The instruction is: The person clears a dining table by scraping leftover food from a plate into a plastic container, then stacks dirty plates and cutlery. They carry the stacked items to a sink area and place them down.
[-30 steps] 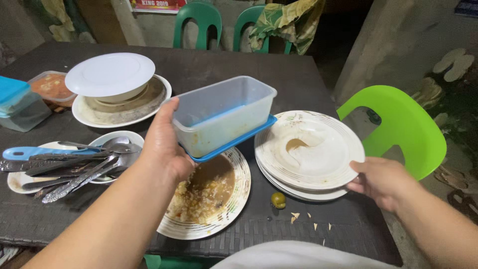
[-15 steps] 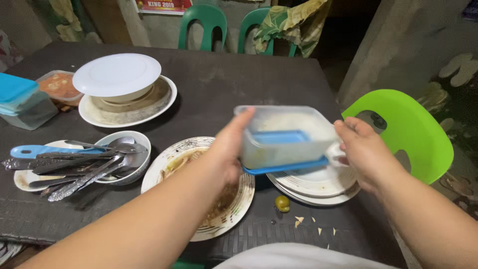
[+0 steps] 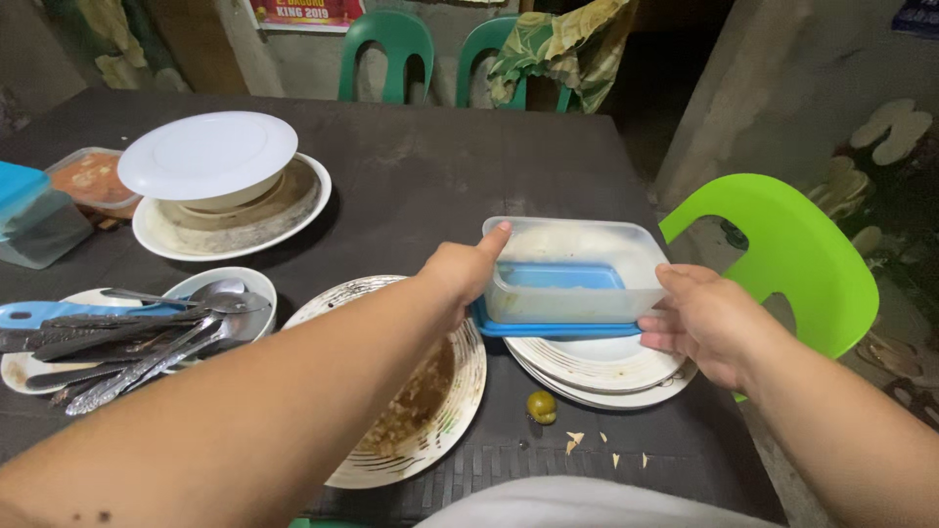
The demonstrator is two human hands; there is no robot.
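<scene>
A clear rectangular plastic container (image 3: 572, 269), empty and smeared, sits on its blue lid just above a stack of dirty white plates (image 3: 597, 367). The left hand (image 3: 460, 274) grips its left end; the right hand (image 3: 709, 318) holds its right side, fingers curled underneath.

The container (image 3: 572, 264) held at centre is clear, frosted plastic over a bright blue lid (image 3: 548, 328). Beneath it the stacked plates (image 3: 597, 367) are off-white with thin brown rim lines. At 7 o'clock from them, a soiled plate (image 3: 460, 391) shows a speckled brown-and-white rim and brown sauce. A small yellow-green fruit (image 3: 541, 407) lies on the dark grey-brown worktop (image 3: 430, 186). At 3 o'clock stands a lime-green chair (image 3: 782, 254); at 12 o'clock, two darker green chairs (image 3: 386, 49). At 10 o'clock a plain white plate (image 3: 207, 154) tops a white dish. At 9 o'clock, silver cutlery (image 3: 137, 342) with a light blue handle (image 3: 39, 313).
</scene>
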